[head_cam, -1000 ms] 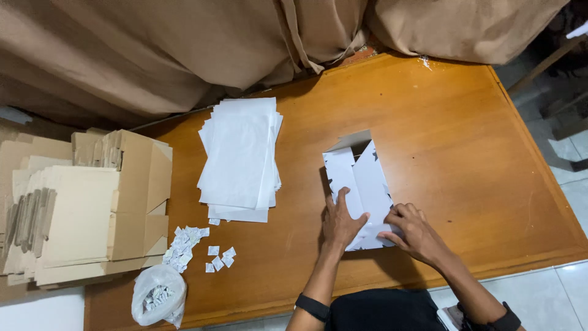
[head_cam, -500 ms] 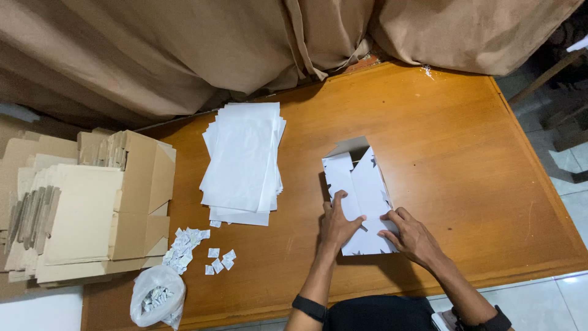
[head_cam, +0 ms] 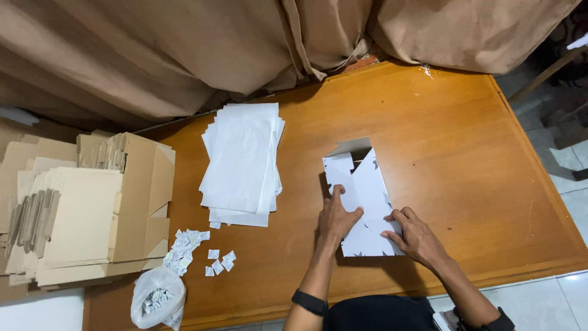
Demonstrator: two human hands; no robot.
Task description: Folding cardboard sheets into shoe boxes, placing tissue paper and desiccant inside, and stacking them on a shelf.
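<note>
A white cardboard box with small grey star marks (head_cam: 366, 184) lies on the orange-brown wooden table (head_cam: 453, 141), its far end open and its flaps partly folded. My left hand (head_cam: 336, 219) presses flat on the box's left flap, fingers spread. My right hand (head_cam: 415, 236) rests on the near right corner of the box, its fingertips pushing a flap down. Neither hand lifts the box off the table.
A stack of white paper sheets (head_cam: 242, 162) lies left of the box. Small white scraps (head_cam: 187, 251) and a clear plastic bag (head_cam: 157, 298) of scraps sit near the table's left front. Flattened brown cartons (head_cam: 86, 208) are piled at far left. Brown cloth (head_cam: 184, 49) hangs behind.
The view has shifted slightly. My hands have pressed the box flaps a little flatter, staying in about the same place on the box.
</note>
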